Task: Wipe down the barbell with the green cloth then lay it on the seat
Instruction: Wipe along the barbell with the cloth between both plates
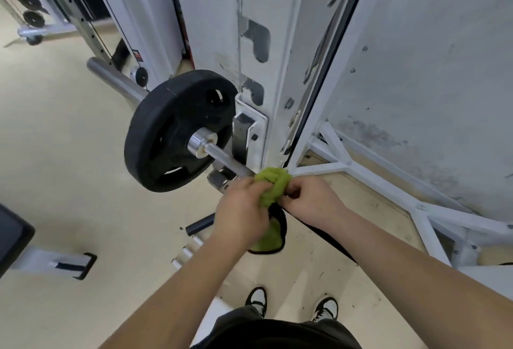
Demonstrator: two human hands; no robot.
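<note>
The barbell [222,158] runs from upper left toward me, a steel bar carrying a black weight plate [166,132], with its sleeve end [113,78] sticking out beyond the plate. A bunched green cloth [270,186] with a black edge sits on the bar just right of the plate. My left hand [241,212] and my right hand [311,199] both grip the cloth from either side. The bar under the cloth and hands is hidden. A black seat pad [12,237] shows at the left edge.
A white rack upright [258,57] with hook slots stands right behind the bar. White base struts [388,179] spread across the floor on the right. More plates [32,10] hang at the far upper left. My shoes [291,304] are on the beige floor below.
</note>
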